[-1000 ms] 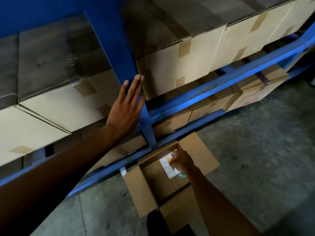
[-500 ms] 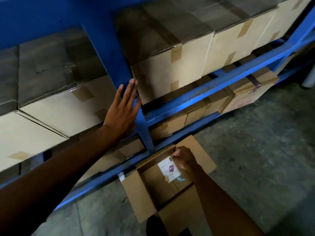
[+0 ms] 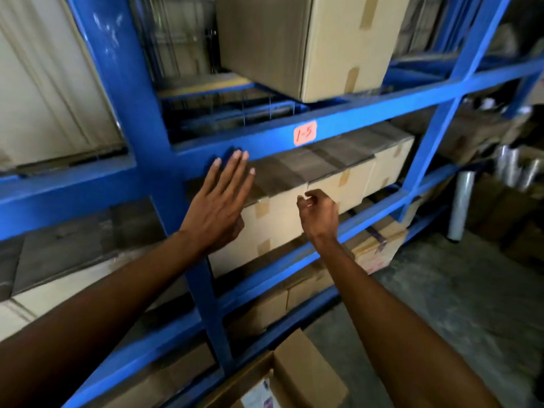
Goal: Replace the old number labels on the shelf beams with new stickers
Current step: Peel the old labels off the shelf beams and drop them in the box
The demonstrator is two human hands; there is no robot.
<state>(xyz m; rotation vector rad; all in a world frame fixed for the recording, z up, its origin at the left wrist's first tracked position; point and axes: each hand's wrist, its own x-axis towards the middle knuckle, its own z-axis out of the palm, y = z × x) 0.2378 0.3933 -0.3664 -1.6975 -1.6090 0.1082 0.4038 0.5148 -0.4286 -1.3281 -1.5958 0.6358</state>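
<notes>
A second ago the right hand [image 3: 318,214] was down in the open carton [image 3: 297,375] on the floor, picking at a sheet of stickers; it has since come up level with the shelf, its fingertips pinched together, apparently on something small and pale, though the view is too blurred to confirm a sticker. The left hand [image 3: 219,201] has slid from the blue upright [image 3: 164,178] to lie flat, fingers straight and together, against the beam [image 3: 368,116] just left of the old label [image 3: 305,133], a pink tag marked 1-5 near the beam's middle. That suggests the swap is about to begin, with the old tag still on. Taped boxes [image 3: 282,219] sit directly under the beam, but nothing covers the label itself.
</notes>
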